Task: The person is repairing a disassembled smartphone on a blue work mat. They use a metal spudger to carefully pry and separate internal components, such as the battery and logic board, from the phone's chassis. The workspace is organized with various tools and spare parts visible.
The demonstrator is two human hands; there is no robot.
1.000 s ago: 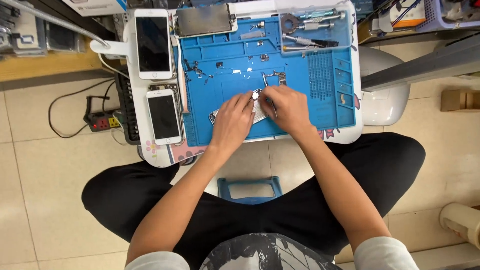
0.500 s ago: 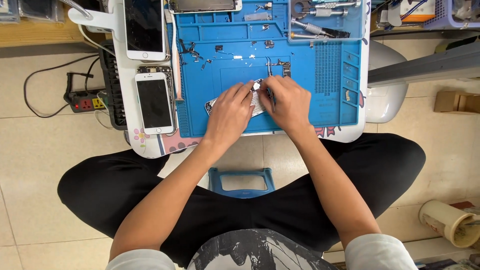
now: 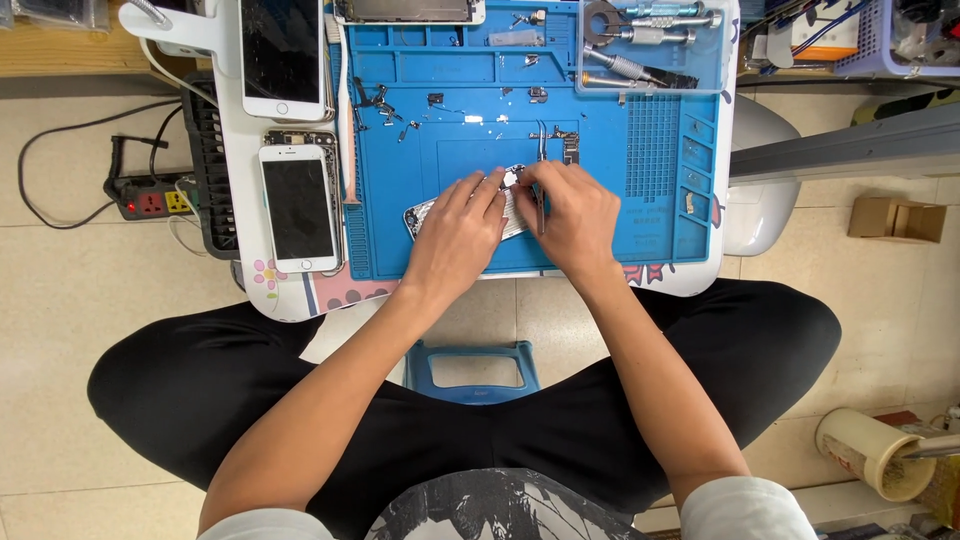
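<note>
Head view, looking straight down at a person sitting cross-legged in front of a small white bench [image 3: 250, 290]. A blue mat [image 3: 660, 230] covers most of it.

Left hand [image 3: 455, 235] lies palm down on the mat, fingers pressed onto an opened phone [image 3: 418, 215]. It pins the phone flat rather than gripping around it. Right hand [image 3: 572, 215] sits just beside the left, fingers pinched on thin tweezers [image 3: 541, 205]; the tweezers run roughly upright in frame, tips at the phone's top edge. Both hands meet over the phone, near mat centre, so most of the phone is hidden; only its left corner and a bit of the middle show.

Small screws and parts [image 3: 385, 100] are scattered across the upper mat. Screwdrivers [image 3: 640, 40] lie in a clear tray [image 3: 705, 75] at the mat's top right.

Left of the mat: two white phones, one higher up [image 3: 280, 50], one lower [image 3: 298, 205], both screen up and dark. A black rack [image 3: 205, 170] runs along the bench's left edge.

Floor: power strip [image 3: 150, 200] to the left, cardboard box [image 3: 895, 218] to the right, blue stool [image 3: 475, 368] between the legs.
</note>
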